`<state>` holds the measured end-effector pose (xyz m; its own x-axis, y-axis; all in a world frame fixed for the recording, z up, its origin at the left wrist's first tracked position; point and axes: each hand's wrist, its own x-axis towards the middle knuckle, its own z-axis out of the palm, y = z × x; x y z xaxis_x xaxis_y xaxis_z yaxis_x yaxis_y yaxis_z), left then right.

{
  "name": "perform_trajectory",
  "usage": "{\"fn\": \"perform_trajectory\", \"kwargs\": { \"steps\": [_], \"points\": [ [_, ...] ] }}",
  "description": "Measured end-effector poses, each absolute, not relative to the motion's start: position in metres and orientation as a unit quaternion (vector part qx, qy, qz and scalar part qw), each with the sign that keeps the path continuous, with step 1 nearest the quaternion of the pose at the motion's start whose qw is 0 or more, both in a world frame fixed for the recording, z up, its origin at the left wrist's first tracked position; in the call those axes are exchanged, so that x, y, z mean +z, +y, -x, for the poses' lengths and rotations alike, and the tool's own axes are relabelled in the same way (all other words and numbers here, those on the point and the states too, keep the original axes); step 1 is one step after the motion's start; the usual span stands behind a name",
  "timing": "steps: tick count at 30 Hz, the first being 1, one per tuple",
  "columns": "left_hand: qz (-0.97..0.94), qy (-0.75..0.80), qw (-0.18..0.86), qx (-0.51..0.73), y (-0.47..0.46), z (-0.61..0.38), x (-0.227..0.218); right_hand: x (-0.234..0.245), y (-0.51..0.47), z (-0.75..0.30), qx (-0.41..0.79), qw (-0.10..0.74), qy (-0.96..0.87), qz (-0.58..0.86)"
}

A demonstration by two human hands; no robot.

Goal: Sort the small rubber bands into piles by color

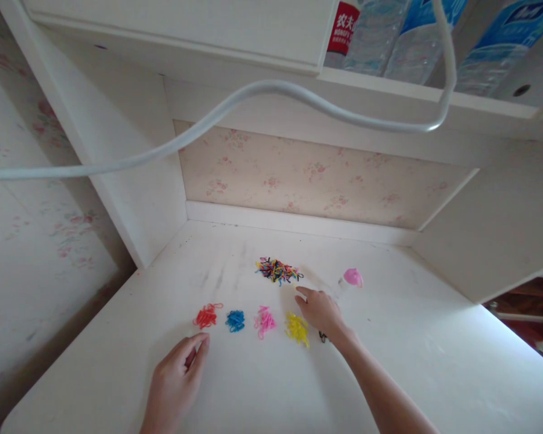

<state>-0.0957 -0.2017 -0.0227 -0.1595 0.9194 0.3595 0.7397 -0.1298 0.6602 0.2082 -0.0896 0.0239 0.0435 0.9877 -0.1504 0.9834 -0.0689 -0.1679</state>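
My right hand [319, 308] reaches over the white desk, its index finger and thumb apart, just below a mixed heap of small colourful rubber bands [278, 270]. Nothing shows between those fingertips. Under its wrist, a few black rubber bands [323, 336] are partly hidden. Left of that hand is a pile of yellow rubber bands [297, 329]. Pink rubber bands [265, 322], blue rubber bands [235, 320] and red rubber bands [207, 315] continue the row leftward. Close below the red pile, my left hand [178, 369] is curled, thumb and fingertips together, with nothing visible in it.
A small clear container with a pink top [353, 277] lies on the desk [411, 361] to the right. A white cable [262, 89] hangs across the upper view. Plastic bottles [375, 36] stand on the shelf above. Side panels and a floral wall enclose the back.
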Motion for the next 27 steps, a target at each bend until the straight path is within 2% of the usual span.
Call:
{"fn": "perform_trajectory", "kwargs": {
  "steps": [9, 24, 27],
  "points": [
    [-0.64, 0.639, 0.117, 0.41, -0.203, 0.098, -0.026, 0.017, -0.067, -0.195, 0.061, -0.006, -0.681, 0.73],
    [-0.635, 0.636, 0.138, 0.416, -0.202, 0.097, -0.021, 0.036, -0.142, -0.193, 0.093, 0.023, -0.721, 0.687],
    [-0.623, 0.646, 0.127, 0.422, -0.203, 0.096, -0.019, 0.041, -0.153, -0.191, 0.103, 0.065, -0.72, 0.683]
  ]
}}
